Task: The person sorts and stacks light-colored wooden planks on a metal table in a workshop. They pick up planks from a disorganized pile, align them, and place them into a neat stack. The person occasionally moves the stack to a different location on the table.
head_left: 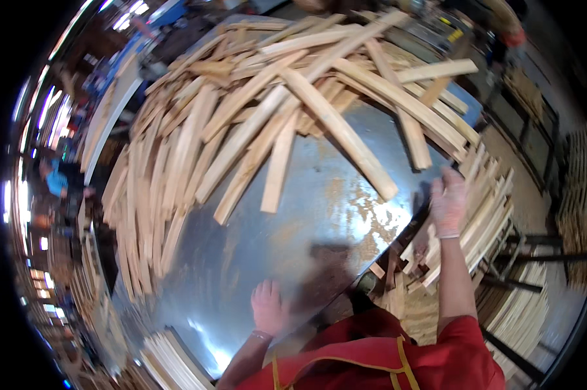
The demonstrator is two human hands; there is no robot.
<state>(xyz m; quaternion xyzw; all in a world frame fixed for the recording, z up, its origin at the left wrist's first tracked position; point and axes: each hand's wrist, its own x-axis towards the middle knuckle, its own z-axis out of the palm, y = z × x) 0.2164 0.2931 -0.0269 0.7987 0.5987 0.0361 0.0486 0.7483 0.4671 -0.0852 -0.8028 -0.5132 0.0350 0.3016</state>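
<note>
My left hand (269, 309), slightly blurred, is over the near part of a shiny metal table (261, 250). Its fingers look loosely extended, and nothing shows in them. My right hand (448, 205), in a pale glove, reaches out past the table's right edge with its fingers stretched and apart. Beside and below it lies a stack of wooden slats (485, 211). A big loose heap of wooden slats (183, 156) covers the far and left parts of the table. One long slat (339, 133) points from the heap toward the right hand, apart from it.
Sawdust patches (371, 221) lie on the metal. More slats (170, 361) stand at the near left, others (517, 318) on a dark metal rack at the lower right. A tall wood stack (578, 201) is at far right. A person in blue (56, 179) is off left.
</note>
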